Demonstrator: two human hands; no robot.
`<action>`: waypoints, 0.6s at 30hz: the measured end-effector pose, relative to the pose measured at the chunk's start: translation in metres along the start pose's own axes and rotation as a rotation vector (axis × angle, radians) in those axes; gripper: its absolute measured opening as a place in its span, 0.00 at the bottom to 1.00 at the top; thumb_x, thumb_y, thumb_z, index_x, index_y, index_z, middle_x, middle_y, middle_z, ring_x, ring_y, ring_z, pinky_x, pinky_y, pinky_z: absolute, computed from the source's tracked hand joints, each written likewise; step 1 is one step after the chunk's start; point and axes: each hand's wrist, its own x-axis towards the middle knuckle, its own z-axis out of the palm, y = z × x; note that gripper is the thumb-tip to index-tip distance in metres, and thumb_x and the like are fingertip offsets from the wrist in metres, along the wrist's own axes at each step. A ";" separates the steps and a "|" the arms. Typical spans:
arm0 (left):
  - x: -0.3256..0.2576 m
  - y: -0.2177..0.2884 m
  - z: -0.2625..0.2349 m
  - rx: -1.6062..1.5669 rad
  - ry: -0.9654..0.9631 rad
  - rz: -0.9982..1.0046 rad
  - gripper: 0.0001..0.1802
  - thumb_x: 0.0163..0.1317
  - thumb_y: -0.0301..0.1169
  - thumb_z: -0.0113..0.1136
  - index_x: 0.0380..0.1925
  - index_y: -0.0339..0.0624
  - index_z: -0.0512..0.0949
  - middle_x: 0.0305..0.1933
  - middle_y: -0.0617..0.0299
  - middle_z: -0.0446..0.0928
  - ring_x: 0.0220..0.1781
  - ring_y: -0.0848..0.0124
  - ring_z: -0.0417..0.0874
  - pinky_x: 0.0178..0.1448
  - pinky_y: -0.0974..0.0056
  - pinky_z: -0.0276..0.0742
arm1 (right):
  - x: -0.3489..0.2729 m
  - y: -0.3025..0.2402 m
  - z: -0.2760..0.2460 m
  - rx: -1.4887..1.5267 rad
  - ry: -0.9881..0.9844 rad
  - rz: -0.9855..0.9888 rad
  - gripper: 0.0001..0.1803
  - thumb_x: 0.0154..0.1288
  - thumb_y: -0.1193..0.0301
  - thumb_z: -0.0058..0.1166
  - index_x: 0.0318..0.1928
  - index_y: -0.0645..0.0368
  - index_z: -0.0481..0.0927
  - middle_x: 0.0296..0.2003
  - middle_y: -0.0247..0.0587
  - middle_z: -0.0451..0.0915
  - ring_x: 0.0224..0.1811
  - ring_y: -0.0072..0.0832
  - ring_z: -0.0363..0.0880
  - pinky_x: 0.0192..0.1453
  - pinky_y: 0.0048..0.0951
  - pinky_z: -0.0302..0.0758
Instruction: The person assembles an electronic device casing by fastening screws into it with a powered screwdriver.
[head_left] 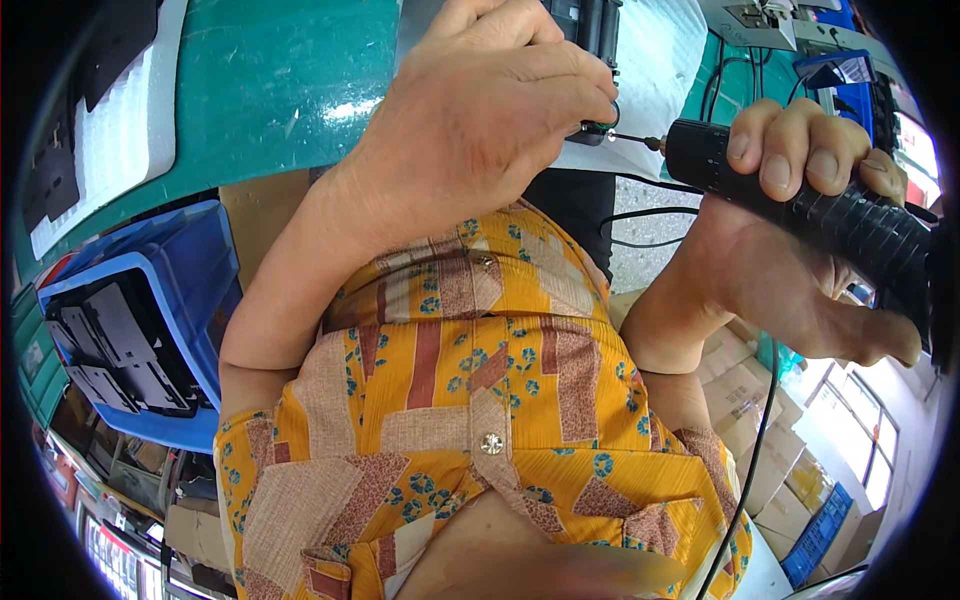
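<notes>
My right hand [765, 262] is wrapped round a black electric screwdriver [703, 156], held nearly level with its nose toward the left. Its thin bit [632, 138] reaches the end of a black plastic part [598, 30], close to my left fingertips; whether a screw sits at the tip is too small to tell. My left hand [490, 105] is closed over that part near the table edge and hides much of it. Under the part lies a white foam sheet [660, 60].
The green table [280, 90] carries more black parts [125, 50] on white foam [130, 120] at far left. Below stands a blue crate [185, 270] with black and grey pieces. A black cable [768, 420] hangs at right, near cardboard boxes [750, 400]. Equipment [760, 25] stands at far right.
</notes>
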 end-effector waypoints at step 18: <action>0.005 0.003 -0.010 0.072 -0.073 -0.011 0.14 0.50 0.20 0.67 0.39 0.41 0.83 0.45 0.65 0.83 0.43 0.64 0.80 0.53 0.57 0.71 | -0.009 0.000 0.022 -0.178 -0.056 -0.028 0.52 0.52 0.20 0.56 0.59 0.52 0.78 0.45 0.39 0.76 0.39 0.32 0.75 0.44 0.38 0.72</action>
